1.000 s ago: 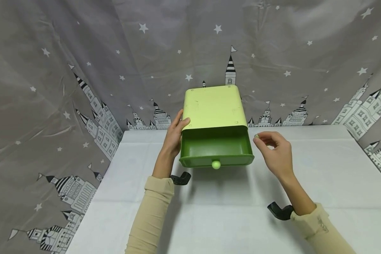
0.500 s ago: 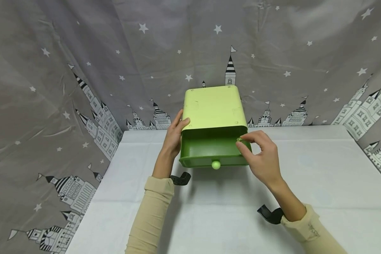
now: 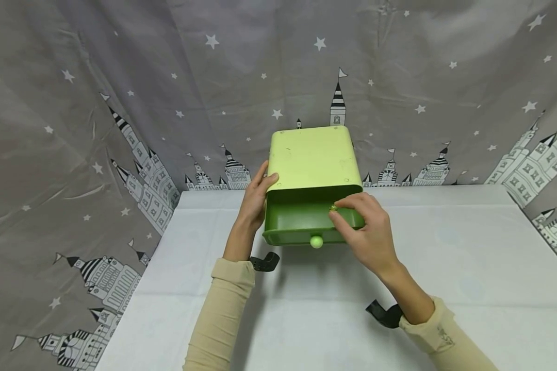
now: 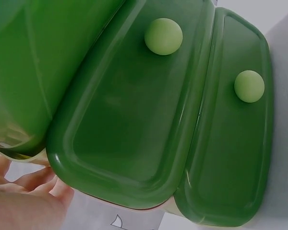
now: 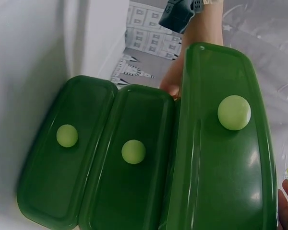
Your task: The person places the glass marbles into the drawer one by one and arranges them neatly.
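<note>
A three-drawer cabinet stands upright with a pale yellow-green top (image 3: 313,157). Its green top drawer (image 3: 294,219) is pulled out, and a round knob (image 3: 316,241) sits on the drawer front. My left hand (image 3: 252,203) rests against the cabinet's left side, thumb at the top's front left corner; in the left wrist view its fingers (image 4: 36,179) touch that side. Over the drawer's right part, my right hand (image 3: 366,229) pinches a small shiny yellow-green thing (image 3: 333,207) between thumb and fingertip. That small thing is too tiny to name and shows only partly in the right wrist view.
Two lower drawers, the middle one (image 4: 129,110) and the bottom one (image 4: 225,124), are pushed in. A white cloth (image 3: 473,247) covers the table. Behind it hangs a grey curtain (image 3: 241,62) with stars and castles. Each wrist wears a black camera mount (image 3: 384,314).
My right hand has moved left from beside the cabinet to above the pulled-out drawer, still pinching the small thing. The left hand and the cabinet have stayed in place.
</note>
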Demonstrator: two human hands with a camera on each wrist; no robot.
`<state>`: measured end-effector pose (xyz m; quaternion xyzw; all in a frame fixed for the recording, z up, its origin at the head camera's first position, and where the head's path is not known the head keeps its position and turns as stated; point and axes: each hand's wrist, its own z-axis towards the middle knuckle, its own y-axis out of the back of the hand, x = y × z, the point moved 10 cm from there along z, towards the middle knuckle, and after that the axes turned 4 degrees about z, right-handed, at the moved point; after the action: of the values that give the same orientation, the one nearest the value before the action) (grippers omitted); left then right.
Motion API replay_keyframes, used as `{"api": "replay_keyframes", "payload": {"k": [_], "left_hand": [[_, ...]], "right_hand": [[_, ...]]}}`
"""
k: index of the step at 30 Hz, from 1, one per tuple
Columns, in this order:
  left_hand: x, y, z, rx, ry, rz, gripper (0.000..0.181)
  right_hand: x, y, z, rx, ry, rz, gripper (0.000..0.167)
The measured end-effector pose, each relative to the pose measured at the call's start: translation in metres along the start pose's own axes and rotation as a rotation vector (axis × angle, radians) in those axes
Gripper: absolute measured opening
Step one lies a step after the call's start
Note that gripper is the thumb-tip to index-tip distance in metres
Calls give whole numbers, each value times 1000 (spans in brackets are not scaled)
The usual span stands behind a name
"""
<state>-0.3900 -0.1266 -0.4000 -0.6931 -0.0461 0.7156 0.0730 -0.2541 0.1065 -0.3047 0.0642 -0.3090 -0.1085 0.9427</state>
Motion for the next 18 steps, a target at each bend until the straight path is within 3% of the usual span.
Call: {"api": "replay_keyframes", "payload": {"k": [11, 18], "left_hand": [[2, 2, 1, -4, 5, 12, 68], [3, 0, 2, 7, 3, 0, 67]], "right_hand": [[-1, -2, -4, 4, 8, -18, 29], [-9, 2, -19, 65, -41, -34, 60]]}}
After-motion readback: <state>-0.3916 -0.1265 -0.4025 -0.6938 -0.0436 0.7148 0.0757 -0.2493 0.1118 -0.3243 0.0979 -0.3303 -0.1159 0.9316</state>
